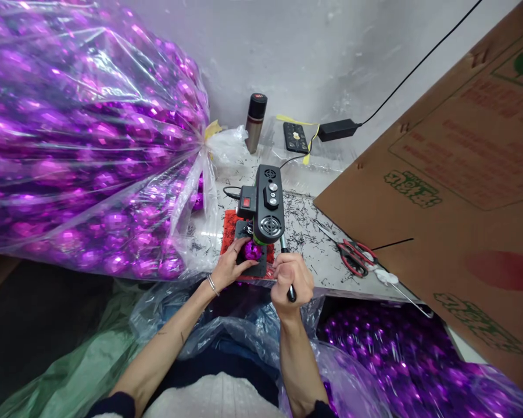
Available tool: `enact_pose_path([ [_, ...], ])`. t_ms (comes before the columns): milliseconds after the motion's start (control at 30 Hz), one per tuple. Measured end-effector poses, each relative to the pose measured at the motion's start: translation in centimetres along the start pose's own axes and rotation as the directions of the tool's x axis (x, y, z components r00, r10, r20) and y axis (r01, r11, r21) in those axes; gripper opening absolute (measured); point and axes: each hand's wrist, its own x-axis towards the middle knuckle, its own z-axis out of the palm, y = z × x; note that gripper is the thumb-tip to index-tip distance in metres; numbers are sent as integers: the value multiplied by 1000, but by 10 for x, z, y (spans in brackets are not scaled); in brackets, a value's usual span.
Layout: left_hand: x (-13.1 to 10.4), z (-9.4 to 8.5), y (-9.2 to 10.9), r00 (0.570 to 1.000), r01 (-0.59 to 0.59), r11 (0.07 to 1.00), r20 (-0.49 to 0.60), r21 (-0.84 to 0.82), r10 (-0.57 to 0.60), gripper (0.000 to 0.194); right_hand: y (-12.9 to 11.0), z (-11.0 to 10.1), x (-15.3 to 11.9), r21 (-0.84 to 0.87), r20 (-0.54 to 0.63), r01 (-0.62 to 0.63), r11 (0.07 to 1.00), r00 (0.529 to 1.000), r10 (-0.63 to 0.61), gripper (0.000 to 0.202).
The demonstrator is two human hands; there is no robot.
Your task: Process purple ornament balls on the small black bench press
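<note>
A small black bench drill press (pixel 269 203) with a red switch stands at the middle of the worktop, its base on a red mat (pixel 229 223). Under its head sits a shiny purple ball (pixel 253 250). My left hand (pixel 232 262) grips this ball from the left, thumb and fingers around it; the far side of the ball is partly hidden by the head. My right hand (pixel 293 280) is wrapped in a fist around the black-ended lever (pixel 292 293) at the press's right side. Whether a bit touches the ball cannot be seen.
A big clear bag of purple balls (pixel 91 145) fills the left. Red-handled scissors (pixel 353 255) lie at right beside a cardboard box (pixel 444 186). A spray can (pixel 255 122), a phone (pixel 295 137) and a power adapter (pixel 340 129) are behind. Dark shavings (pixel 303 232) litter the worktop.
</note>
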Motion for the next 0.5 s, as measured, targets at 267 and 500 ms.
enact_pose_path([
  [267, 3, 6, -2, 998, 20, 1000, -55, 7, -19, 62, 1, 1, -3, 28, -16, 4, 1000, 1000, -4, 30],
  [500, 1, 5, -6, 999, 24, 1000, -45, 18, -23, 59, 16, 12, -23, -13, -54, 75, 997, 996, -76, 35],
])
